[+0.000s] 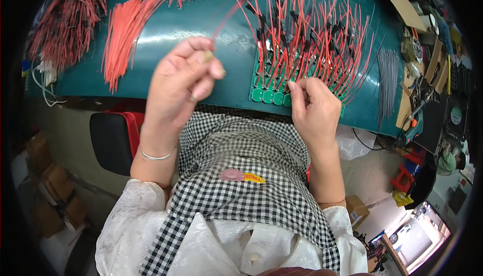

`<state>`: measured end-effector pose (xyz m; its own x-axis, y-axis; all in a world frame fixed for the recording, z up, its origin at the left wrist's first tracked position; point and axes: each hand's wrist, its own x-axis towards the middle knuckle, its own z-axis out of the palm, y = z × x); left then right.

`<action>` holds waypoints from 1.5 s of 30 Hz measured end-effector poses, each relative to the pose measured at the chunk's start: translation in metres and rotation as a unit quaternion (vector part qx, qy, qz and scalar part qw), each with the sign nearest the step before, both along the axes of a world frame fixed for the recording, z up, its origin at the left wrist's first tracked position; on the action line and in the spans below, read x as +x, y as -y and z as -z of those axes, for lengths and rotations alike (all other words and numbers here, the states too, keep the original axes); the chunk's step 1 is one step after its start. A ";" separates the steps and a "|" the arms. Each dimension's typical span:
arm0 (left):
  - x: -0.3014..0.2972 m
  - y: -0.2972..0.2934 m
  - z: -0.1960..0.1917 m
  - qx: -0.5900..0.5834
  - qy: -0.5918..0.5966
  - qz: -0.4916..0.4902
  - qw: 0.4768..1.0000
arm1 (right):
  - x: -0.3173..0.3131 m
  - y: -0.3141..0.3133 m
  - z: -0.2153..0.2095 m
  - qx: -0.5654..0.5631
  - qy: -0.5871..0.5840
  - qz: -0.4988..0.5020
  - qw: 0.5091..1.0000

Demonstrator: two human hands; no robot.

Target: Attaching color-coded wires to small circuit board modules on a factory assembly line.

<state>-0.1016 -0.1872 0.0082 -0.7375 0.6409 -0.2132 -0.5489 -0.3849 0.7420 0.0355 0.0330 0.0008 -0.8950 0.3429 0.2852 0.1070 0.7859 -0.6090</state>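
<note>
My left hand (183, 77) is raised over the near side of the table, its thumb and fingers pinched on a thin red wire (229, 18). The wire is smeared by motion and its far end rises toward the bundle on the right. A panel of green circuit boards (257, 95) lies near the table's front edge. Many red wires (297, 29) with black parts stand up from the boards. My right hand (318, 107) is over the panel's near edge, thumb and forefinger closed among the wires; what lies between these fingertips is hidden.
A bundle of red wires (126, 34) lies left on the green table (201, 17), with a larger red-and-dark wire pile (65, 29) beyond it. Grey wires (387, 82) lie at the right edge, near cardboard (400, 2). A black-and-red chair (113, 142) stands below left.
</note>
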 end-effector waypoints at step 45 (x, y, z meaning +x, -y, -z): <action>-0.119 -0.054 -0.009 -0.664 -0.566 0.030 0.488 | 0.035 -0.016 0.001 -0.287 -0.027 0.083 0.954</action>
<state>-0.2207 -0.1332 0.0174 -0.8531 0.5192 0.0513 0.5204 0.8395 0.1566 0.0704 0.0487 0.0003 -0.8037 0.5928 0.0512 0.1578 0.2954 -0.9422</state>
